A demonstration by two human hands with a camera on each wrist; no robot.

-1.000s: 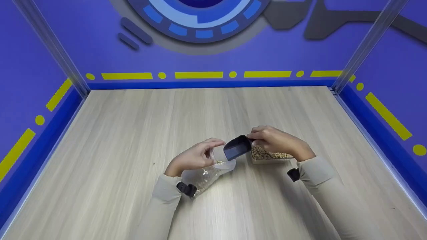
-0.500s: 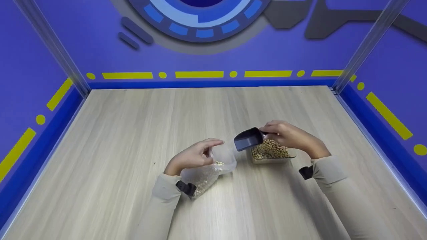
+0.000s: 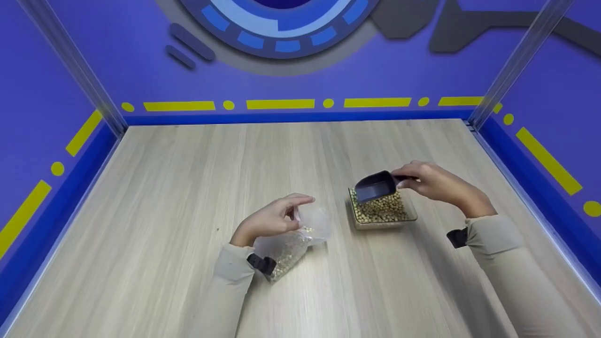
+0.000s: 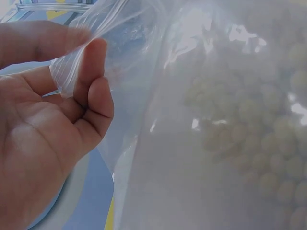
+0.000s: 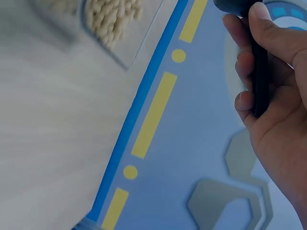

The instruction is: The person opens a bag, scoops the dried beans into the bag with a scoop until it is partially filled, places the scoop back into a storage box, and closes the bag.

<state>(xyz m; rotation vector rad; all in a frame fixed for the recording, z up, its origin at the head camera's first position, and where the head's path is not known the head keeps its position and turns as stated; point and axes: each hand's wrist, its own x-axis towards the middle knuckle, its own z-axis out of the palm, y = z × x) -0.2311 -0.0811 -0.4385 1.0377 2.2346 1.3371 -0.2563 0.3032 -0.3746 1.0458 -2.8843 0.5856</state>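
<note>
My left hand (image 3: 270, 218) pinches the rim of a clear plastic zip bag (image 3: 314, 220) that holds pale round beans (image 4: 268, 143). In the left wrist view, thumb and fingers grip the bag's edge while the bag bulges to the right. My right hand (image 3: 436, 184) holds a black scoop (image 3: 375, 187) by its handle (image 5: 260, 76). The scoop's bowl looks empty and overlaps the far part of a clear rectangular container (image 3: 412, 215) in the head view. Soybean-like beans (image 3: 385, 213) fill much of that container.
Bag and container stand apart on a light wood-grain table (image 3: 197, 188). Blue-purple panels (image 3: 300, 87) with yellow marks enclose its back and both sides, and metal posts (image 3: 516, 65) rise at the back corners.
My right hand has carried the scoop right and away from the bag's mouth, to over the container. The left hand has stayed at the bag, whose mouth shows more fully.
</note>
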